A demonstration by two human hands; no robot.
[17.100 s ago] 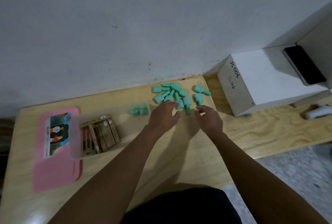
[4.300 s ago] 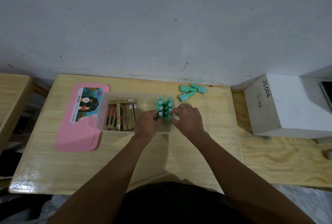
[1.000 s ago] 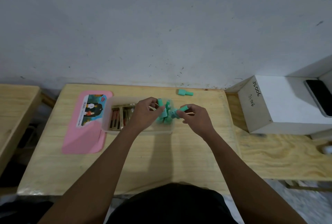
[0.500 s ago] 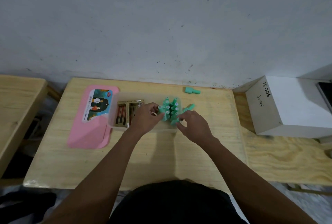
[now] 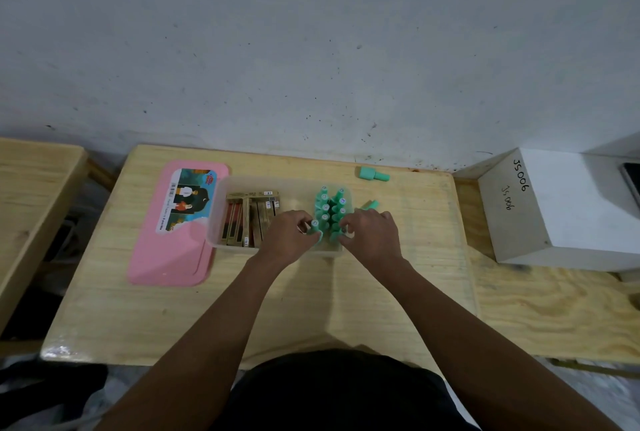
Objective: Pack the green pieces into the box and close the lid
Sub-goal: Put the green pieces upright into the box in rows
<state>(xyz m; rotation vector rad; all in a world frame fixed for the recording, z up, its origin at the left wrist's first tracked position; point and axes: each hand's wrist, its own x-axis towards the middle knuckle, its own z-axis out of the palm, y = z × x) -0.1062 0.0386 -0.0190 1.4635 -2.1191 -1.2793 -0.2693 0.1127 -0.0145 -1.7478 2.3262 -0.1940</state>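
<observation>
A clear plastic box (image 5: 221, 219) stands mid-table. Its right end holds several green pieces (image 5: 329, 205) upright in two rows; its left part holds gold-and-red packets (image 5: 247, 219). My left hand (image 5: 289, 236) pinches a green piece (image 5: 314, 228) at the near end of the left row. My right hand (image 5: 372, 233) touches the near end of the right row with its fingertips, and a green piece (image 5: 370, 204) sticks out behind its knuckles. One loose green piece (image 5: 373, 174) lies near the wall. The pink lid (image 5: 173, 250) lies flat left of the box.
A white cube (image 5: 561, 209) marked JS006 sits on a lower plywood bench at the right, a dark phone (image 5: 632, 181) on its top edge. Another wooden table (image 5: 31, 202) stands at the left. A grey wall runs behind the table.
Both hands have settled at the near end of the green rows inside the box. The piece my right hand carried a second ago now shows behind its knuckles.
</observation>
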